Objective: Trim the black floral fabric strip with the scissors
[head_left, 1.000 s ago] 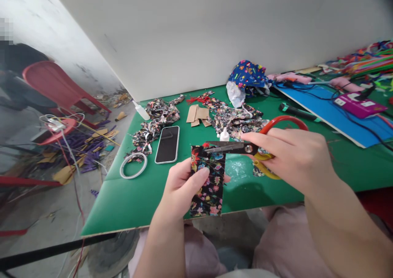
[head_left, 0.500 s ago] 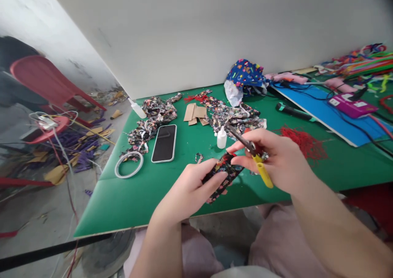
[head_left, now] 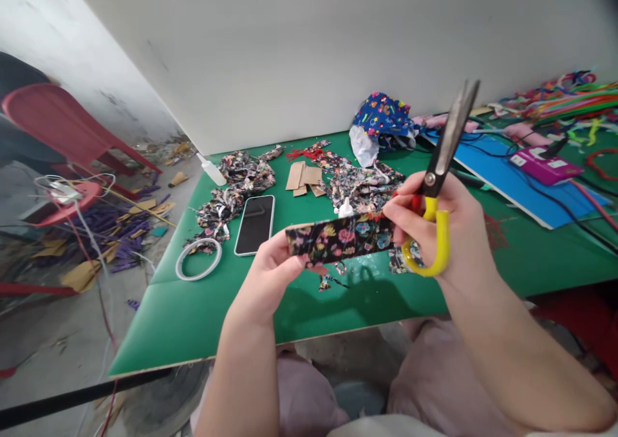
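Note:
Between my hands a dark floral fabric strip (head_left: pixel 345 237) is stretched nearly level above the table. My left hand (head_left: pixel 270 273) pinches its left end, thumb in front. The fingertips of my right hand (head_left: pixel 449 231) grip the other end, beside a bit of red. That same hand also holds scissors (head_left: pixel 447 147) with yellow handles, blades pointing up and almost closed. Below the strip, small fabric scraps (head_left: pixel 331 281) lie on the table. A small white bottle (head_left: pixel 344 208) stands partly hidden behind the strip.
On the green table (head_left: pixel 193 321) lie a phone (head_left: pixel 255 224), a tape ring (head_left: pixel 199 259), cardboard pieces (head_left: pixel 303 178) and floral fabric heaps (head_left: pixel 248 173). A blue printed cloth (head_left: pixel 383 118) sits at the back. To the right are a blue board (head_left: pixel 526 186) and a purple power strip (head_left: pixel 545 163) with cables.
My hands have moved apart, and the floral strip is now spread out between them. The scissors have swung from pointing left to pointing up.

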A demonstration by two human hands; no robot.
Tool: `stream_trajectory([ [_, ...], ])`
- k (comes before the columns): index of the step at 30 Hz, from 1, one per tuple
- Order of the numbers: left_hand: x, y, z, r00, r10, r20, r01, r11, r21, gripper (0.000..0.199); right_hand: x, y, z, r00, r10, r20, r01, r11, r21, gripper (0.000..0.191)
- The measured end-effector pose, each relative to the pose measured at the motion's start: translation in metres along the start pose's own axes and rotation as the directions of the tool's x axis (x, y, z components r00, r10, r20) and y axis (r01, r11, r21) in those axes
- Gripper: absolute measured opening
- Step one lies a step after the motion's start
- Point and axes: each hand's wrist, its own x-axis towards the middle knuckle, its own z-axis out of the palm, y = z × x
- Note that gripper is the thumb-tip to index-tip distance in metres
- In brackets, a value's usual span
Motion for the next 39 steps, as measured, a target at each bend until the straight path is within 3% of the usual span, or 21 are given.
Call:
stream_trajectory([
  [2, 0.003, -0.006, 0.004, 0.998, -0.006, 0.069, 0.013, 0.994, -0.104, 0.038, 0.000, 0.003, 0.002, 0.998, -0.029, -0.054, 0.031, 0.999, 0.041, 0.021],
  [5, 0.005, -0.013, 0.020, 0.987, -0.096, 0.125, 0.107, 0.991, -0.079, 0.040, -0.004, 0.006, 0.008, 0.998, -0.048, -0.043, 0.051, 0.997, 0.061, 0.020],
  [9, 0.007, -0.016, 0.041, 0.990, -0.101, -0.098, 0.095, 0.994, -0.058, 0.025, -0.011, 0.006, 0.015, 0.995, -0.092, 0.039, 0.092, 0.996, -0.010, 0.016],
  [11, 0.007, -0.013, 0.045, 0.986, -0.083, -0.145, 0.067, 0.992, -0.110, 0.021, -0.011, 0.007, 0.014, 0.986, -0.145, 0.084, 0.152, 0.986, -0.073, 0.017],
  [14, 0.005, -0.003, 0.046, 0.983, -0.052, -0.177, 0.024, 0.987, -0.159, 0.018, -0.008, 0.008, 0.005, 0.960, -0.203, 0.194, 0.244, 0.945, -0.219, 0.037],
  [18, -0.001, 0.007, 0.043, 0.967, -0.040, -0.252, -0.003, 0.986, -0.169, 0.016, -0.001, 0.004, -0.013, 0.907, -0.284, 0.310, 0.404, 0.791, -0.459, 0.057],
  [22, -0.005, 0.009, 0.038, 0.939, -0.036, -0.341, -0.016, 0.989, -0.150, 0.020, 0.004, -0.003, -0.027, 0.811, -0.357, 0.464, 0.582, 0.577, -0.573, 0.066],
  [28, -0.007, 0.013, 0.035, 0.938, -0.006, -0.346, -0.033, 0.994, -0.106, 0.026, 0.005, -0.001, -0.033, 0.680, -0.442, 0.584, 0.731, 0.352, -0.585, 0.037],
  [33, -0.009, 0.018, 0.037, 0.944, -0.031, -0.327, 0.010, 0.998, -0.067, 0.029, 0.001, -0.001, -0.033, 0.667, -0.482, 0.568, 0.722, 0.228, -0.654, 0.038],
  [39, -0.010, 0.019, 0.036, 0.954, -0.055, -0.294, 0.046, 0.998, -0.037, 0.014, 0.000, -0.004, -0.031, 0.664, -0.456, 0.593, 0.729, 0.217, -0.649, 0.044],
])
